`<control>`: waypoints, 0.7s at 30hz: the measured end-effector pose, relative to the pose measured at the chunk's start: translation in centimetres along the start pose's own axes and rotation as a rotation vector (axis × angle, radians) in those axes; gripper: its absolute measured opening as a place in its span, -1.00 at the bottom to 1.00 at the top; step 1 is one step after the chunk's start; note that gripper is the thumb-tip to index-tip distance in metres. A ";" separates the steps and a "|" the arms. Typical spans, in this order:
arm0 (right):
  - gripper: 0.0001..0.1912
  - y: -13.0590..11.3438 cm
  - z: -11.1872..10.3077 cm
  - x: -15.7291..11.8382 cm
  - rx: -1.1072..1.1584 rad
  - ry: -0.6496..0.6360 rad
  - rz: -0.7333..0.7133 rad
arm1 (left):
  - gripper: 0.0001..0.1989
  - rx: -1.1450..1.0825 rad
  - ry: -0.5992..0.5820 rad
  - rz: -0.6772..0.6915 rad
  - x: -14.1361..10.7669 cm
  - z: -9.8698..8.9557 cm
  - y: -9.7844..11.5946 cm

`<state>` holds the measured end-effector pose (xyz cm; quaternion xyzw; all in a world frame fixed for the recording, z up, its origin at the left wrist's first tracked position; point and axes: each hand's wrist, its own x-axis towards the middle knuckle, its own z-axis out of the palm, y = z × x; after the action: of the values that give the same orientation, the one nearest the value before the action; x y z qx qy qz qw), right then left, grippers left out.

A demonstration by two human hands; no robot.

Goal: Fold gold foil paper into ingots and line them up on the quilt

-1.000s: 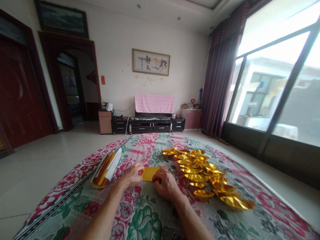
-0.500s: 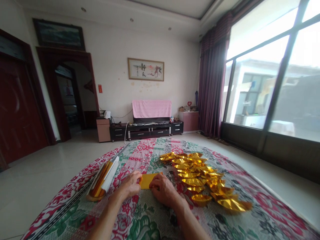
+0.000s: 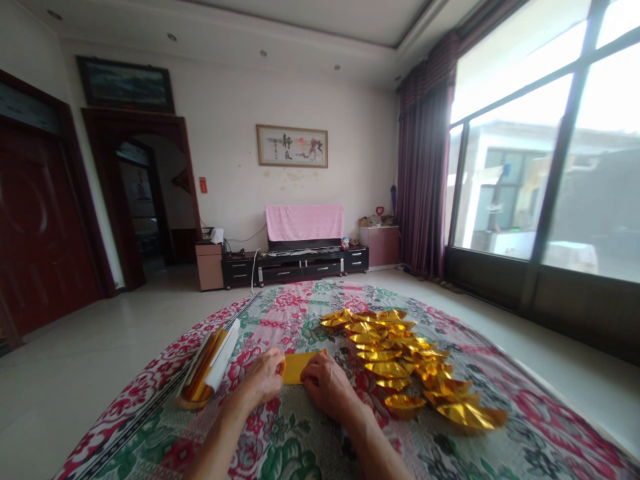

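Note:
A flat yellow-gold sheet of folded paper (image 3: 299, 368) lies low over the patterned cloth between my two hands. My left hand (image 3: 267, 377) pinches its left end, fingers curled closed. At the right end my right hand (image 3: 327, 385) has its fingers bent and closed on the paper's edge. Right of my hands, several shiny gold paper ingots (image 3: 387, 370) sit in rows on the cloth. To the left lies a stack of gold and white paper sheets (image 3: 213, 367), partly rolled up.
The round table is covered by a floral cloth (image 3: 295, 427) in red, green and grey. Beyond it stand a low black cabinet (image 3: 300, 269) and a pink cloth (image 3: 305, 222) over something dark. Tall windows (image 3: 510, 167) and a purple curtain (image 3: 425, 160) are on the right.
The camera view has tilted up slightly, so everything sits a little lower. Both hands keep hold of the yellow-gold paper, with hardly any visible movement.

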<state>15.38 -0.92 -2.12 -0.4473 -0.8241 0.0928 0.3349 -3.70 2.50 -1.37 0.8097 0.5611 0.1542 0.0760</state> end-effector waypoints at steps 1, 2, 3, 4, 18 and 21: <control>-0.78 0.0 0.0 0.0 -0.007 0.004 -0.003 | -0.78 -0.002 0.000 0.004 0.0 0.0 0.0; -0.78 0.0 0.0 0.0 -0.013 0.007 -0.008 | -0.77 -0.005 0.002 0.009 0.0 -0.1 0.0; -0.78 0.0 0.1 0.0 -0.021 0.010 -0.014 | -0.77 -0.007 0.004 0.012 -0.1 -0.1 0.1; -0.78 0.0 0.1 0.0 -0.029 0.016 -0.019 | -0.76 -0.008 0.007 0.013 -0.1 -0.1 0.1; -0.84 -0.4 0.6 -0.1 -0.118 0.072 -0.006 | -0.71 -0.039 0.019 0.019 -0.2 -0.3 0.1; -0.84 -0.6 0.6 0.0 -0.152 0.084 0.009 | -0.70 -0.039 0.040 0.003 -0.3 -0.4 0.4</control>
<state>14.54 -1.16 -2.31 -0.4788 -0.8119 0.0126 0.3338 -3.59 2.09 -0.98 0.8058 0.5581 0.1811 0.0802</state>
